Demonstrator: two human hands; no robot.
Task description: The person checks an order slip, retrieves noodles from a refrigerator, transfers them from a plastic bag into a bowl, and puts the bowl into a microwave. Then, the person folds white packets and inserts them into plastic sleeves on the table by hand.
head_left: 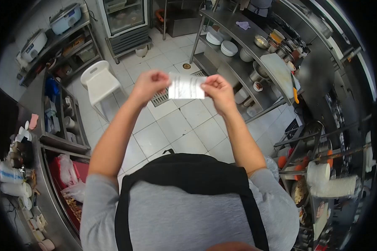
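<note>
A small white slip of paper (186,87) with lines of dark print, too blurred to read, is stretched between my two hands over the tiled floor. My left hand (150,85) pinches its left edge with curled fingers. On the opposite side, my right hand (218,91) grips the right edge between thumb and fingers. Both arms reach forward from grey sleeves, and a black apron (188,171) covers my chest.
A white plastic stool (102,83) stands ahead on the left, near a glass-door fridge (125,19). To the right runs a steel table (234,25) with white bowls (228,48), a cutting board (276,73) and an orange-handled knife (296,95). Another person (259,7) stands at the back.
</note>
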